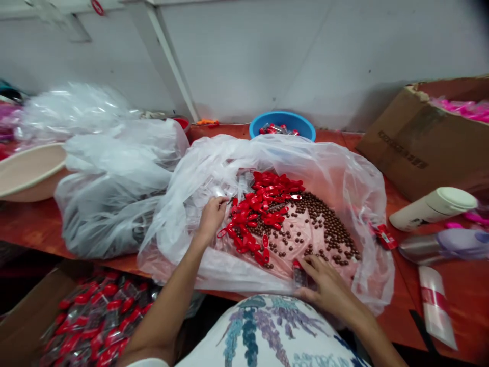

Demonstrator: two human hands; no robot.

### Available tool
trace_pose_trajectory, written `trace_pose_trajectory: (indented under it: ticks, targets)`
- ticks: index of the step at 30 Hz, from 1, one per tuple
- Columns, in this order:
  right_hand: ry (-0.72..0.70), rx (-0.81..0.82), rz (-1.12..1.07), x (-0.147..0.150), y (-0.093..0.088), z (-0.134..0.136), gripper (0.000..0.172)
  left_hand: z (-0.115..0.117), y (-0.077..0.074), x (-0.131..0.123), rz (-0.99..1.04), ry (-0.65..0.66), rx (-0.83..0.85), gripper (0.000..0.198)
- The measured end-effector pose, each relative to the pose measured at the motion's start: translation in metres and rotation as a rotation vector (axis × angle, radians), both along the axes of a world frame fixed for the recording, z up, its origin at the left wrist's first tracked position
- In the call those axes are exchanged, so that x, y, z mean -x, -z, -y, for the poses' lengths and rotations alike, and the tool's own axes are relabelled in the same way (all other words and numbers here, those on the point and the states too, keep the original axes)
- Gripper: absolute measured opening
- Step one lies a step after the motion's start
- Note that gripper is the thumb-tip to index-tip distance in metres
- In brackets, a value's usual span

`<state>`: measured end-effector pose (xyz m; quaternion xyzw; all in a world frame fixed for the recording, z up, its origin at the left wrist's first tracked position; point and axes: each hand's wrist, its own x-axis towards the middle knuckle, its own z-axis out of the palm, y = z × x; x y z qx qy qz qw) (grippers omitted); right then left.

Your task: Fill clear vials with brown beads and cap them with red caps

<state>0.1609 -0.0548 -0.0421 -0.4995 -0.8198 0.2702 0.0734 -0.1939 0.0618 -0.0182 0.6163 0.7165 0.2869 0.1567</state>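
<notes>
My left hand is at the left side of an opened plastic bag, fingers pinched together beside clear plastic pieces. What those fingers hold, if anything, is too small to make out. Near the bag's front edge, my right hand grips a small clear container with a red cap. Between the hands lies a heap of red plastic pieces. Brown beads spread over the bag to the right of that heap.
Behind the bag stands a blue basin with small red-capped containers. A cardboard box, a white bottle and a purple-lidded bottle are at right. Full plastic bags sit left; a box of red-capped containers is below.
</notes>
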Motion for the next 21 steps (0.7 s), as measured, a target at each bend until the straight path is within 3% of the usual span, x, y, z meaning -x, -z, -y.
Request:
trace_pose_trajectory:
  ticks: [2,6,11,13,16,19,21]
  targets:
    - [-0.005,-0.022,0.019,0.002,0.005,0.000,0.068,-0.013,0.003,0.014,-0.166,-0.018,0.010,0.037]
    - [-0.007,-0.106,-0.007,0.003,0.010,0.000,0.059,-0.033,0.009,0.026,-0.454,0.073,0.146,0.053]
    - [0.029,-0.209,-0.143,0.003,0.010,0.000,0.041,-0.042,0.007,0.031,-0.443,0.156,0.148,0.040]
    - [0.050,-0.243,-0.215,0.008,0.007,-0.002,0.037,-0.033,0.001,0.021,-0.328,0.213,0.061,0.037]
    - [0.099,-0.252,-0.350,0.025,-0.002,-0.009,0.040,0.001,-0.012,-0.015,0.031,0.400,-0.014,0.038]
    - [0.194,-0.174,-0.503,0.046,-0.012,-0.017,0.048,0.044,-0.025,-0.062,0.384,0.640,0.150,0.041]
    - [0.248,-0.065,-0.622,0.057,-0.016,-0.022,0.049,0.067,-0.027,-0.087,0.548,0.659,0.256,0.053]
